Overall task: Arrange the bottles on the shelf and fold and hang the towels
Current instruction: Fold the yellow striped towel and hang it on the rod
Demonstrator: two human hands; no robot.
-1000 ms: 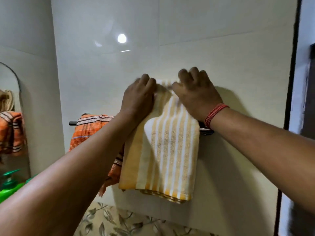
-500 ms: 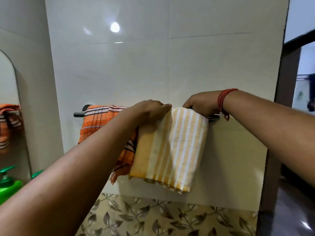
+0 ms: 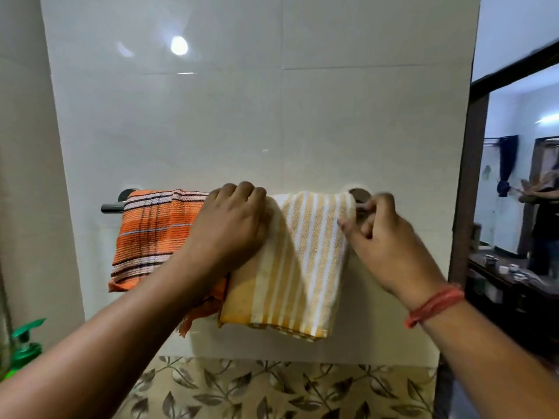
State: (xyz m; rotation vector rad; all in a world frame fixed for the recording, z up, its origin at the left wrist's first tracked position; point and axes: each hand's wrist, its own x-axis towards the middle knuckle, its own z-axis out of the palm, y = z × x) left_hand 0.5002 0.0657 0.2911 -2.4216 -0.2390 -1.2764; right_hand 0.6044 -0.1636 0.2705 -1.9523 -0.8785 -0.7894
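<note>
Yellow striped towel (image 3: 299,261) hangs folded over the towel bar (image 3: 112,207) on the far wall, right of an orange checked towel (image 3: 151,234), the two overlapping at their lower edges. Left hand (image 3: 230,225) lies on the yellow towel's upper left corner, fingers curled over the fold at the bar. Right hand (image 3: 384,237) pinches the towel's right edge just below the bar, fingers bent, somewhat blurred. Green pump bottle (image 3: 25,343) at near left.
</note>
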